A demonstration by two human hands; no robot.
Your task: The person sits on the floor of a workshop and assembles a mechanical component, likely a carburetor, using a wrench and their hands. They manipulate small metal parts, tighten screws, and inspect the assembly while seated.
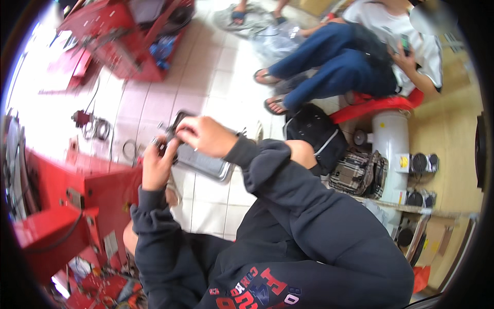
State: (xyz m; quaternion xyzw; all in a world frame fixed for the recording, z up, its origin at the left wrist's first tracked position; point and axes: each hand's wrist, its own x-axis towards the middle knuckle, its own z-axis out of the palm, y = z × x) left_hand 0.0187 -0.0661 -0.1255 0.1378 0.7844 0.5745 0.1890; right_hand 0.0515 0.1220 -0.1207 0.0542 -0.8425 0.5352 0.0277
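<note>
My left hand (156, 170) is closed around a small dark metal part (163, 150), its fingers curled about it. From the right, my right hand (210, 137) meets it, thumb and fingers pinched together at the part's upper end. Fingers cover much of this piece, so its exact kind does not show. Below both hands a grey rectangular tray (222, 173) rests on the tiled floor. Dark items at the tray's far end are partly hidden by my hands.
Red machinery (56, 180) stands close on my left, with another red machine (118, 38) farther off. A seated person in jeans (329, 62) holds a phone (405, 45). A black backpack (316, 134) and a plaid bag (355, 172) lie to the right, beside a white cylinder (391, 136).
</note>
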